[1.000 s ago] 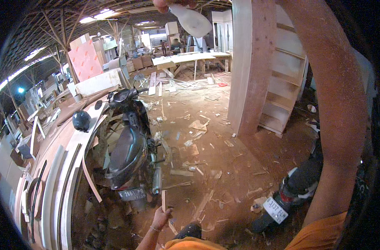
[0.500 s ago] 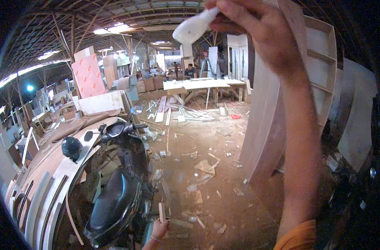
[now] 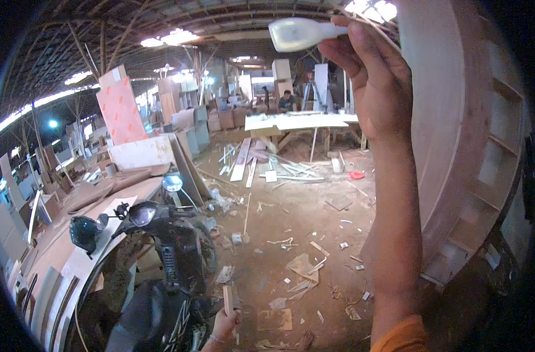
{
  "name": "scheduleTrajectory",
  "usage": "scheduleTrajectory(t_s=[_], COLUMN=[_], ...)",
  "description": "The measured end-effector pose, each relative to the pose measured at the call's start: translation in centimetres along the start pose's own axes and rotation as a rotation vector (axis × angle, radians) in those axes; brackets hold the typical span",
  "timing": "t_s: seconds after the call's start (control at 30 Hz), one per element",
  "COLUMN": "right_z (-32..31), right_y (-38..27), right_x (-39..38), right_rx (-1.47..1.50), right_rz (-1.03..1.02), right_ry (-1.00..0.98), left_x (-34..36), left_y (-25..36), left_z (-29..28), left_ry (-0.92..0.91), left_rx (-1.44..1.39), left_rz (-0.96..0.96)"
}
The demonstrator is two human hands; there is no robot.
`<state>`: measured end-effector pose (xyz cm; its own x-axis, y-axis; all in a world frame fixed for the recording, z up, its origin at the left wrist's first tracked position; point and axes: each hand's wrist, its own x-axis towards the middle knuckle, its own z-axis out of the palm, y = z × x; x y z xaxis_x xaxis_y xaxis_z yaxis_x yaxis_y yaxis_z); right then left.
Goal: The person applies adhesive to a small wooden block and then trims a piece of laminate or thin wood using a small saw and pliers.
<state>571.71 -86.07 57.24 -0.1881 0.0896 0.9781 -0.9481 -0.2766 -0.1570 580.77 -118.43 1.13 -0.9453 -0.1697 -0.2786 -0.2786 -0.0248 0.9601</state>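
Observation:
My right hand is raised high on the right. Its fingers are closed round the narrow neck of a white, translucent, bottle-shaped plastic container, whose wide end points left. I cannot make out what is inside it. Low in the view, my left hand grips a short, pale wooden strip that stands upright out of the fist. Beside the left hand is a dark motorbike.
Tall curved wooden shelving stands close on the right. Scraps and offcuts litter the floor. Farther off, a person is behind a white-topped workbench. A dark helmet rests on boards at the left.
The view has shifted, bringing more floor into sight ahead. My right hand has turned the white container so it lies more level. My left hand keeps its grip on the wooden strip.

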Motion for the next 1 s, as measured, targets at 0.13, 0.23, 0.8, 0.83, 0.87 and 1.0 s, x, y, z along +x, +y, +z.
scheduleTrajectory(t_s=[0.13, 0.23, 0.8, 0.83, 0.87, 1.0], right_z=[-6.1, -10.5, -16.2, -15.8, -15.6, -16.5], right_y=[12.4, 23.4, 85.4, 87.7, 90.3, 102.8], right_x=[2.7, 4.2, -17.0, -17.4, -17.5, -18.2], right_rx=[0.047, 0.003, -0.323, -0.312, -0.308, -0.241], right_rz=[0.038, 0.086, 0.908, 0.888, 0.869, 0.857], right_ry=[0.035, 0.078, -0.654, -0.619, -0.581, -0.504], left_x=[10.4, 18.3, 73.8, 76.7, 79.6, 92.8], left_y=[3.2, 3.9, 40.1, 41.1, 41.8, 43.5], left_z=[4.1, 5.7, 17.0, 16.8, 16.6, 16.4], left_ry=[0.067, 0.094, -0.145, -0.21, -0.207, -0.215], left_rx=[-0.014, -0.056, -0.056, -0.005, -0.054, -0.106], left_rz=[-0.052, -0.082, 0.478, 0.484, 0.461, 0.454])
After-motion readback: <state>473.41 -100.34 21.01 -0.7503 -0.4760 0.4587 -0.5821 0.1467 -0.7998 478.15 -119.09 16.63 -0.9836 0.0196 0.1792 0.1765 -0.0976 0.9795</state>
